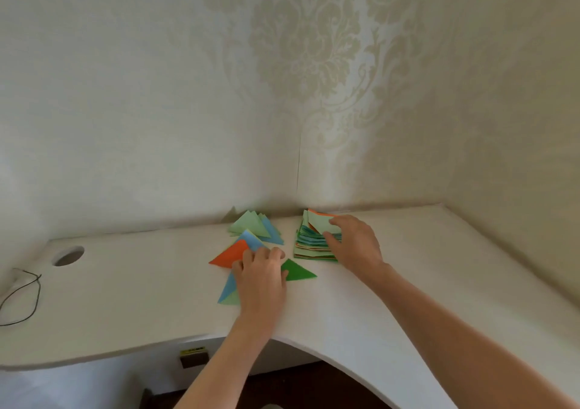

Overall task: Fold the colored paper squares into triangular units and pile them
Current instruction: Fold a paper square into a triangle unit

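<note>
A stack of colored paper squares (310, 247) sits near the wall corner, its top sheet pale green. My right hand (356, 242) rests on that stack, thumb and fingers at the top sheet's edge. Folded triangles lie to the left: an orange one (227, 256), a light blue one (251, 239), a dark green one (298, 272) and a blue-and-green one (228, 292). My left hand (262, 278) lies over these, fingertips on the papers. Farther back lies a small pile of pale green and blue triangles (254, 225).
The white desk (125, 308) has a curved front edge and meets wallpapered walls at the back and right. A round cable hole (68, 256) is at the left, with a black wire (22, 295) looping near the left edge.
</note>
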### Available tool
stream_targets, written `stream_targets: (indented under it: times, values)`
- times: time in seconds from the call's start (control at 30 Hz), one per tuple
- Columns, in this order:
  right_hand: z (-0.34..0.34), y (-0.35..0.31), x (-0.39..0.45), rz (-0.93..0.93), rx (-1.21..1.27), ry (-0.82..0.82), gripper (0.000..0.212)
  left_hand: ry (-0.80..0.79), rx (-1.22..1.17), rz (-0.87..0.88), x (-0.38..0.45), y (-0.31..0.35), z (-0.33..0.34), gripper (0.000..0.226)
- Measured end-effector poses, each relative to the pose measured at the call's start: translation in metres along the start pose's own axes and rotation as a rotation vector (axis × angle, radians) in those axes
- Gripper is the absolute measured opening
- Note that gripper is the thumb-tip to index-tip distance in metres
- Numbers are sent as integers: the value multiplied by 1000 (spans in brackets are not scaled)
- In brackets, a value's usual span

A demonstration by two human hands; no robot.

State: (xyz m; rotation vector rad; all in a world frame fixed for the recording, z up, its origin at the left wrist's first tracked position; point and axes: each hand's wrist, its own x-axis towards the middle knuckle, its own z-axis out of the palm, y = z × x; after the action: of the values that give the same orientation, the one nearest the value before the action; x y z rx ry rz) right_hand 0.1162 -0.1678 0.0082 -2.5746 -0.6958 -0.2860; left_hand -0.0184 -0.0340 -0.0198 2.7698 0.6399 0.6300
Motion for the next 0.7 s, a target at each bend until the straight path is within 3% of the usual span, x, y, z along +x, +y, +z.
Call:
stream_targets:
  times: [0.2,0.33,0.6,0.7]
  values:
    - [21,-11,18,-10,-152,-35,39,108,-211,136,-11,5,-9,20]
    - [29,-14,21,-8,-211,23,31,59,-286,224,-21,5,-9,20]
    - [17,-4,10,26,-97,149,16,5,-363,232,-32,11,-3,20]
    - [-6,7,-8,-63,-1,310,9,-15,-386,217,-32,16,-1,23]
